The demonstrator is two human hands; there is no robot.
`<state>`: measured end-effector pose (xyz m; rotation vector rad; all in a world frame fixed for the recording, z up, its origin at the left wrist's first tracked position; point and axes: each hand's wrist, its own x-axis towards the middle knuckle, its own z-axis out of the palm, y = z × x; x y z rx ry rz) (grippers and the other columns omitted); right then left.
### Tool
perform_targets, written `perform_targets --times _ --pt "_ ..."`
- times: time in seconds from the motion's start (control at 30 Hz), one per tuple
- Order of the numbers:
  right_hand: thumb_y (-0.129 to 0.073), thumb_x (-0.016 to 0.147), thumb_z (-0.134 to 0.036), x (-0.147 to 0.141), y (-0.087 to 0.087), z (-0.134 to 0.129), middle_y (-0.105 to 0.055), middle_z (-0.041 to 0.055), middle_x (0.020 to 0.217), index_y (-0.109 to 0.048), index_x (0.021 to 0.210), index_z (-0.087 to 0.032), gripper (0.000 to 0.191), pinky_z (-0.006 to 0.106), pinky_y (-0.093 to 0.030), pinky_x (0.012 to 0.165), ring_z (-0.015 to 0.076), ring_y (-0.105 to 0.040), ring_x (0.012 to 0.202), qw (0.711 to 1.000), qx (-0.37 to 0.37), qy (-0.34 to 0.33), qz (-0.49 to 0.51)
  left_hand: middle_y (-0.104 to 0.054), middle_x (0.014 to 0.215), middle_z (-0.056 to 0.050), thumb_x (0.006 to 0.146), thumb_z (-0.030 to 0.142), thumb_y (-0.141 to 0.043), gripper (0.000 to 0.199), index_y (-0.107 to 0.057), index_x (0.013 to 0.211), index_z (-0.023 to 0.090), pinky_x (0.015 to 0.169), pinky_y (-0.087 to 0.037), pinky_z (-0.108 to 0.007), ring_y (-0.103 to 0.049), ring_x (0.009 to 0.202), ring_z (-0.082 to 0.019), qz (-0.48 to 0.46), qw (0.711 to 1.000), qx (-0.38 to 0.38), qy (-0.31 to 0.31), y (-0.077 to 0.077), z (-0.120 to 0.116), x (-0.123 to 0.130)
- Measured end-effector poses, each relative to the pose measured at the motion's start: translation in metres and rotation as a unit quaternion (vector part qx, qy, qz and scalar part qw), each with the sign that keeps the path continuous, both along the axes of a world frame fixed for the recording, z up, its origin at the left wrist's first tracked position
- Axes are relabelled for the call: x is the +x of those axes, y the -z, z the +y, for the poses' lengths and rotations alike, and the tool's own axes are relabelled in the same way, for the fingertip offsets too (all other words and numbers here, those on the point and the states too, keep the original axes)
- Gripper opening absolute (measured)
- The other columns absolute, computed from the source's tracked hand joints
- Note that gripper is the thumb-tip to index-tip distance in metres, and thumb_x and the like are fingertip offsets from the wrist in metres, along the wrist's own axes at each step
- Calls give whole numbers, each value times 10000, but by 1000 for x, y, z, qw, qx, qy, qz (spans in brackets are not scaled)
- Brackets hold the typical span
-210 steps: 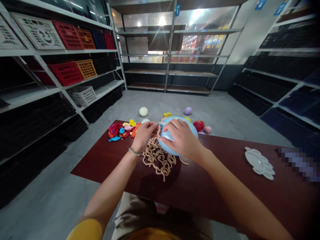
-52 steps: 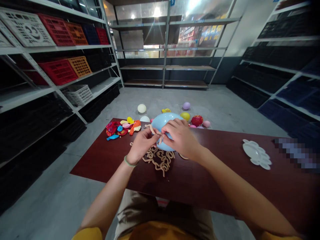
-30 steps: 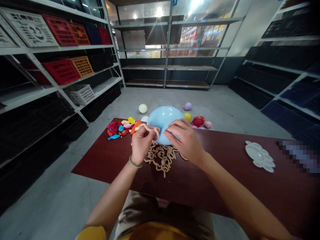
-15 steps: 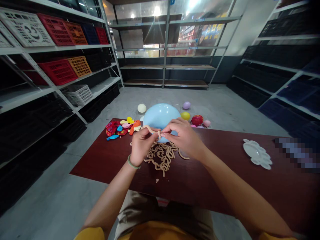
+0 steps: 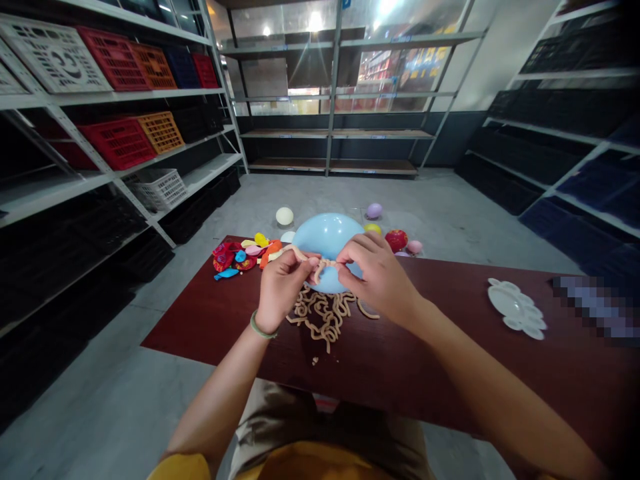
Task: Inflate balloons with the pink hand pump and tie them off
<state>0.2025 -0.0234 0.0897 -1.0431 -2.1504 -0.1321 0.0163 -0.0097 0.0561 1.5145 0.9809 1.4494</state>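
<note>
Pinching a tan cord (image 5: 320, 313) in your left hand (image 5: 283, 290) and right hand (image 5: 377, 280), you press against a pale blue balloon (image 5: 327, 233). Loose loops heap on the dark red table (image 5: 425, 347).

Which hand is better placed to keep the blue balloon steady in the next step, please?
Probably the right hand: it lies against the blue balloon, while the left hand is pinching the tan cord.

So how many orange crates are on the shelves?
2, both at left: one orange crate up high, another orange crate one level lower. Others may be hidden.
</note>
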Motion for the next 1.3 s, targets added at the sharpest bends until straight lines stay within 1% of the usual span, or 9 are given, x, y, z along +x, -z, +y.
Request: perform_targets --times 0.13,0.4,0.73,0.87,0.97,1.03,1.1,1.2,1.3 --pt "-501 848 -142 1 -2 -6 -540 34 764 -467 730 -228 150 364 -367 743 226 -444 800 998 42 23 -49 -636 621 13 865 332 -665 189 -656 766 171 576 -507 -231 -598 557 -114 -11 1000 -11 -3 -2 -4 0" --pt "-472 818 -107 7 7 -13 -511 44 718 -451 708 -238 172 367 -366 699 225 -405 750 990 102 41 -90 -637 657 15 874 399 -659 240 -633 790 176 534 -484 -214 -587 525 -98 -9 999 -23 -21 5 -7 3" --pt "-471 861 -152 13 21 -11 -533 57 746 -499 725 -251 170 404 -411 739 247 -434 778 987 96 76 -108 -640 644 13 860 426 -670 263 -645 801 171 550 -478 -225 -585 539 -106 -24 999 -32 -7 12 -2 8" --pt "-532 893 -223 14 25 -8 -611 71 938 -578 929 -236 60 444 -447 852 260 -513 919 994 90 45 -54 -668 715 -8 839 398 -697 243 -665 820 158 643 -509 -246 -626 640 -126 -29 999 -20 16 14 7 6" --pt "-615 886 -316 20 32 -2 -571 94 1232 -519 1218 -267 349 517 -418 1017 294 -506 1163 994 70 40 78 -681 770 -20 838 387 -696 233 -661 823 158 706 -515 -264 -637 700 -135 -59 998 -6 -8 22 16 1" --pt "-641 878 -379 26 42 6 -478 100 1381 -435 1339 -318 509 541 -390 1082 306 -436 1307 974 28 64 215 -679 763 -20 846 383 -687 234 -652 800 157 737 -512 -273 -639 724 -140 -74 997 -2 -26 32 21 -1" --pt "-659 860 -464 30 58 19 -323 106 1525 -286 1450 -365 705 531 -400 1096 303 -333 1417 927 -56 62 367 -675 750 -17 848 377 -684 237 -641 777 155 754 -504 -274 -633 736 -141 -87 996 2 -36 43 25 -1" --pt "-671 808 -592 28 79 38 -67 107 1640 33 1525 -424 1019 545 -421 1077 305 -215 1491 830 -213 -26 515 -670 743 -13 844 382 -687 240 -641 797 152 749 -497 -276 -620 726 -140 -94 995 1 -28 58 28 2" --pt "-688 774 -628 20 86 50 109 47 1659 141 1509 -484 1117 583 -432 1051 298 -143 1514 759 -293 -118 570 -666 726 -12 831 406 -696 259 -640 805 154 720 -503 -285 -621 697 -148 -73 997 -16 -6 66 28 8"
